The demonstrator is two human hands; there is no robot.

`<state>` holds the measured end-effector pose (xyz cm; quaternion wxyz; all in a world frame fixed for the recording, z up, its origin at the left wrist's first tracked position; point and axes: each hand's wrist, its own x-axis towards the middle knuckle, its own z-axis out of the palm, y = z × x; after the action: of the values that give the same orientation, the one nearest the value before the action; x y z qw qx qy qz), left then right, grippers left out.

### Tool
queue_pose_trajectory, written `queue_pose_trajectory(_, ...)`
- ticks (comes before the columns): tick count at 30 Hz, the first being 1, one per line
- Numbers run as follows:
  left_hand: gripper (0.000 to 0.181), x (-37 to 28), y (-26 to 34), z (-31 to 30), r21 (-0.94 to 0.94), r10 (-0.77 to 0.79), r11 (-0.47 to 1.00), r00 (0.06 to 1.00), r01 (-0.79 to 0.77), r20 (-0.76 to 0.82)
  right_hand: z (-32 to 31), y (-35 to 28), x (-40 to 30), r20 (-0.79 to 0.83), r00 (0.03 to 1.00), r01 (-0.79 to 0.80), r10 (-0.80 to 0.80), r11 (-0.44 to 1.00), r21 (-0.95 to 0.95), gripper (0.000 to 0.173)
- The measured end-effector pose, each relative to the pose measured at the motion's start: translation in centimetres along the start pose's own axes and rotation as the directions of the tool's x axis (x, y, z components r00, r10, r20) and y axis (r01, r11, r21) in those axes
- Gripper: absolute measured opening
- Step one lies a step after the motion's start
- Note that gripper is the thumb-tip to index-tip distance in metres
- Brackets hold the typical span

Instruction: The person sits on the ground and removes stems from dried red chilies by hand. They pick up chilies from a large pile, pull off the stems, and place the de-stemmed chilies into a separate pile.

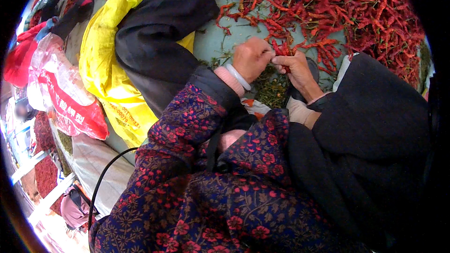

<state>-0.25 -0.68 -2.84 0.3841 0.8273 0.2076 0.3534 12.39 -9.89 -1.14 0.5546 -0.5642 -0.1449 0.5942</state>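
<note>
My left hand (252,58), with a pale bangle at the wrist, is bent with its fingertips meeting those of my right hand. Several dried red chili peppers (282,48) are in my right hand (298,72), their tips pointing away from me. Whether my left fingers pinch a stem is too small to tell. Green stems and scraps (272,89) lie in a heap just below the hands. Loose chilies are spread beyond the fingertips on a grey-green sheet (299,34).
A large pile of dried red chilies (358,10) fills the upper right. My black-trousered legs flank the stems. At left are a yellow plastic sack (102,52), a red and clear plastic bag (70,102) and another person's dark-clad legs (70,15).
</note>
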Motion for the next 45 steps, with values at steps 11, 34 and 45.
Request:
queue_pose_trajectory(11, 0.009, 0.4, 1.4, -0.1, 0.338, 0.332, 0.855, 0.916, -0.393, 0.225, -0.4, 0.8, 0.1, -0.080, 0.994, 0.062, -0.078, 0.982, -0.178, 0.007)
queue_pose_trajectory(34, 0.009, 0.0, -0.4, -0.9, -0.598, -0.524, -0.209, 0.427, 0.774, 0.737, 0.6, 0.5, -0.6, -0.015, 0.949, 0.302, -0.315, 0.922, -0.243, 0.020)
queue_pose_trajectory(45, 0.009, -0.4, -0.3, -2.7, -0.229, -0.446, 0.581, 0.541, 0.781, 0.713, -0.5, -0.2, -0.3, 0.034, 0.992, 0.115, -0.123, 0.975, 0.190, 0.024)
